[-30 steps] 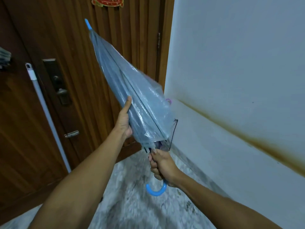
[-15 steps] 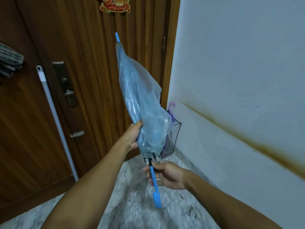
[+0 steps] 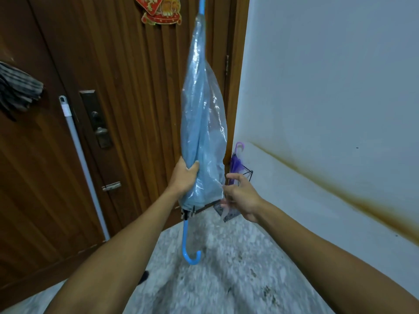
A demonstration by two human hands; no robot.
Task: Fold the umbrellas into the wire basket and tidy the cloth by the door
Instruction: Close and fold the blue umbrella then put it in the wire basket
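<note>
Blue umbrella (image 3: 201,123): we see it closed and held nearly upright in front of the wooden door (image 3: 127,87), tip up and out past the top edge of the view, curved blue handle (image 3: 190,250) hanging low above the speckled floor (image 3: 215,279).
Canopy look: clear bluish plastic, gathered loosely, not rolled tight; the folds bulge on the right side and crinkle with pale glints, and the dark rib ends bunch at the bottom just above the handle shaft.
Left hand (image 3: 184,177): clenched around the lower canopy, thumb across the front, bearing the umbrella.
Right hand (image 3: 242,198): fingers loosely spread at the canopy's lower right edge; we cannot tell whether it pinches the plastic or a strap, since that spot is blurred.
Wire basket (image 3: 246,175): black wire, on the white wall (image 3: 328,87) in the corner by the door frame, mostly hidden behind the right hand.
Purple umbrella (image 3: 237,159): folded, standing in the basket, hooked handle up.
Cloth (image 3: 17,89): dark striped, hanging at the far left edge against the door.
White pole (image 3: 79,152): leaning against the door beside the lock plate (image 3: 96,118).
</note>
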